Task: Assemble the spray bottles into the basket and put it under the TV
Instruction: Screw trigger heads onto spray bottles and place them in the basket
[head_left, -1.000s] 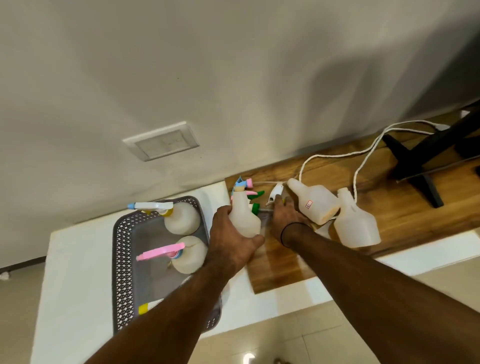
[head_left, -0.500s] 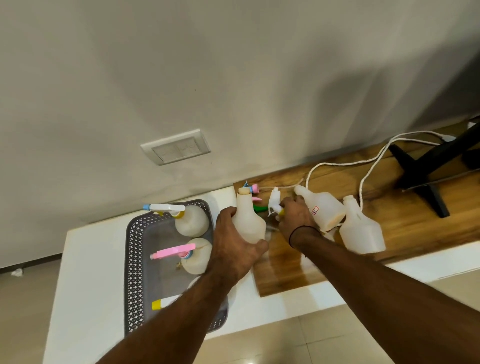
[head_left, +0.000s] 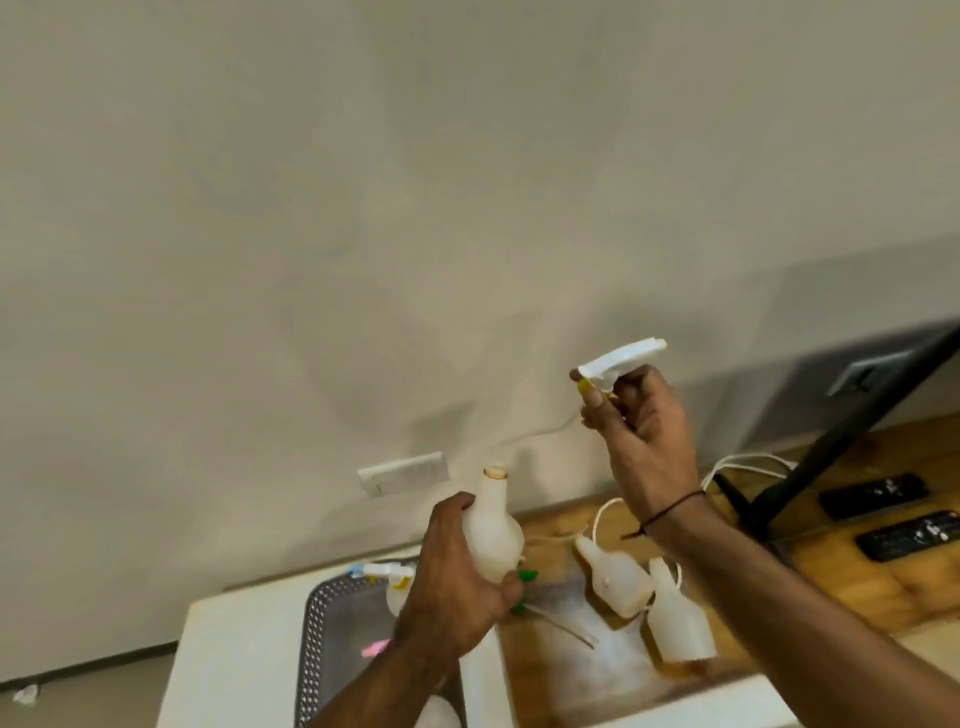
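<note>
Nearest, at lower centre of the frame, the left hand (head_left: 457, 587) grips an uncapped white bottle (head_left: 492, 525) upright by its body, above the right edge of the grey perforated basket (head_left: 318, 649) on the white desk (head_left: 228, 665). Right of it, two more uncapped bottles (head_left: 613, 577) lie on the wooden board (head_left: 841, 587). Higher up, right of centre, the right hand (head_left: 644, 431) pinches a white trigger sprayer head (head_left: 621, 358) with yellow trim, its dip tube trailing down-left before the wall (head_left: 363, 208).
</note>
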